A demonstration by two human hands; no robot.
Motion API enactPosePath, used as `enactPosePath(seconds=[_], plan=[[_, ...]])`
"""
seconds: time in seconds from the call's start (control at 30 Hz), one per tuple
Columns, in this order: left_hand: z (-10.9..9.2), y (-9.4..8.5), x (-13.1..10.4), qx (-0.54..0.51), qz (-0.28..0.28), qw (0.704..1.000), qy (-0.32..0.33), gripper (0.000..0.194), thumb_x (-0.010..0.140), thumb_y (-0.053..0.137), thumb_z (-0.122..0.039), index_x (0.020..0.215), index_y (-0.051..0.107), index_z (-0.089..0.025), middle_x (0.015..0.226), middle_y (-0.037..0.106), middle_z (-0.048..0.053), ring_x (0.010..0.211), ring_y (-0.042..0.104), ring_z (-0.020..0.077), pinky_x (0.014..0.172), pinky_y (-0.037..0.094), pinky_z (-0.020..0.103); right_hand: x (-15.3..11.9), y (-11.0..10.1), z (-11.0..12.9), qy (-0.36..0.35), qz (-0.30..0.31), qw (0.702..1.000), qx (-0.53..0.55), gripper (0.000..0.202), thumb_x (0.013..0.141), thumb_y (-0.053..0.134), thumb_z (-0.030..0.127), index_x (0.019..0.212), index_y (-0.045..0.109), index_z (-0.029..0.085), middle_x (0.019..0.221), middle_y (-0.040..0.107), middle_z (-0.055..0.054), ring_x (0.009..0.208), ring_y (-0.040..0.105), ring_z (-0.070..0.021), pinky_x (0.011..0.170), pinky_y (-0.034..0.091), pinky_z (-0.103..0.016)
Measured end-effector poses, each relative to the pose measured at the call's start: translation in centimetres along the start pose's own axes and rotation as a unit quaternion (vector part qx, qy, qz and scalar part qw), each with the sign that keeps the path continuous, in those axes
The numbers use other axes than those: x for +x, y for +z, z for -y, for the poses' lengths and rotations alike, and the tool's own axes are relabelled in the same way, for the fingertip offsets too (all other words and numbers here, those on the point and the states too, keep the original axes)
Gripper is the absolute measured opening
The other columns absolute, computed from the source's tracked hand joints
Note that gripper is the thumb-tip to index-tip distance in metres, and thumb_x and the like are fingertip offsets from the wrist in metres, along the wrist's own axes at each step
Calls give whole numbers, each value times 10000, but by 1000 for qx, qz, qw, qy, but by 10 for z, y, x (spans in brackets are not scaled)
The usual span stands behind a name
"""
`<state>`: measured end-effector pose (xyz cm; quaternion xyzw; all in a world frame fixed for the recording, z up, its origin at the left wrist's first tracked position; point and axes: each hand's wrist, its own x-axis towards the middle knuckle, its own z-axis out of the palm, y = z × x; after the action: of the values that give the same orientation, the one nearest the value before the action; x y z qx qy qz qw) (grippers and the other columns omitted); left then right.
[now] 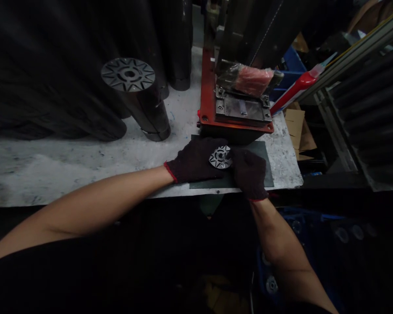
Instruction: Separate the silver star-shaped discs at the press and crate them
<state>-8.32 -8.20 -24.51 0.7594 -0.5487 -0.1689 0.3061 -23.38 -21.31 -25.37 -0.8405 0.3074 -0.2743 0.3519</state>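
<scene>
Both my hands wear dark knit gloves with red cuffs and meet over a dark green mat [265, 161] near the bench's front edge. Between them is a round metal rotor core [220, 158] with a centre hole and a star of slots, its face turned up towards me. My left hand [198, 161] is wrapped round its left side. At the right rim, the bent fingers of my right hand [250, 170] are closed against it; the fingertips are partly hidden. To the left, a tall cylinder [147, 109] stands upright with a similar slotted face on top.
An orange-red fixture [239, 126] with a metal plate stands just beyond my hands, a plastic-wrapped pink block [253, 80] on it. A red tube with a nozzle [303, 87] leans at its right. Dark cylinders [180, 52] line the white bench [85, 174]. Blue trays [263, 274] with round parts sit below right.
</scene>
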Motion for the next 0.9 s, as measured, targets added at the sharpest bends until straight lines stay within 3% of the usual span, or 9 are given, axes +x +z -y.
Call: enactPosePath(seconds=[0.13, 0.23, 0.33, 0.43, 0.5, 0.53, 0.67, 0.77, 0.9], plan=[[-1, 0, 0, -3, -14, 1000, 9, 813, 851, 839, -584, 1546, 655, -204, 1471, 735, 136, 1319, 707, 382, 1118, 544, 504, -2, 0, -9, -105, -5, 992, -75, 423, 1078, 573, 492, 922, 869, 233, 919, 851, -72, 867, 793, -257, 813, 603, -357], [0, 0, 0, -8, -17, 1000, 24, 786, 865, 817, -568, 1540, 659, -197, 1466, 735, 150, 1307, 712, 390, 1107, 549, 521, -7, -7, -17, -245, 43, 959, -135, 368, 1099, 558, 390, 943, 860, 249, 948, 854, -81, 888, 798, -253, 853, 608, -363], [4, 1, 0, -20, -10, 999, 40, 771, 877, 806, -528, 1549, 644, -185, 1467, 733, 154, 1317, 708, 386, 1115, 551, 527, -5, -22, -13, -319, 76, 932, -158, 316, 1120, 531, 325, 1126, 837, 244, 1042, 854, -73, 927, 800, -236, 851, 618, -355], [11, 2, 0, -43, -5, 996, 75, 777, 863, 814, -467, 1575, 614, -228, 1515, 710, 111, 1376, 683, 356, 1160, 541, 501, 26, -42, 7, -359, 27, 915, -182, 355, 1103, 608, 412, 1377, 754, 240, 1230, 824, -91, 1082, 783, -265, 945, 623, -399], [13, 3, -2, -39, -4, 995, 91, 841, 840, 833, -431, 1615, 570, -238, 1580, 662, 108, 1435, 640, 358, 1205, 514, 508, 61, -51, 23, -397, -22, 890, -224, 493, 1050, 693, 504, 1465, 704, 237, 1408, 759, -125, 1253, 725, -332, 1064, 582, -490], [13, 3, -3, -28, -6, 996, 90, 893, 821, 860, -446, 1630, 552, -227, 1598, 642, 123, 1450, 622, 375, 1218, 502, 525, 81, -53, 29, -419, -9, 872, -251, 579, 1020, 723, 551, 1491, 688, 217, 1471, 720, -150, 1307, 693, -365, 1107, 551, -532], [4, 3, -4, 39, -11, 999, 33, 1021, 758, 938, -644, 1607, 578, -203, 1567, 639, 176, 1412, 612, 440, 1200, 496, 580, 130, -51, 35, -407, 126, 867, -260, 472, 1058, 664, 608, 1374, 744, 266, 1470, 723, -86, 1378, 640, -333, 1216, 457, -542], [-3, 5, -1, 79, -7, 997, -5, 978, 765, 917, -694, 1558, 616, -207, 1519, 667, 175, 1360, 635, 442, 1157, 517, 586, 130, -44, 30, -358, 125, 898, -224, 478, 1056, 667, 629, 1361, 745, 268, 1447, 726, -74, 1382, 623, -328, 1250, 429, -543], [-5, 6, 2, 97, 1, 995, -23, 904, 774, 915, -657, 1530, 630, -250, 1506, 683, 129, 1362, 644, 406, 1158, 520, 556, 120, -41, 32, -329, 100, 906, -245, 498, 1048, 668, 621, 1386, 744, 264, 1488, 714, -66, 1407, 598, -336, 1280, 408, -528]])
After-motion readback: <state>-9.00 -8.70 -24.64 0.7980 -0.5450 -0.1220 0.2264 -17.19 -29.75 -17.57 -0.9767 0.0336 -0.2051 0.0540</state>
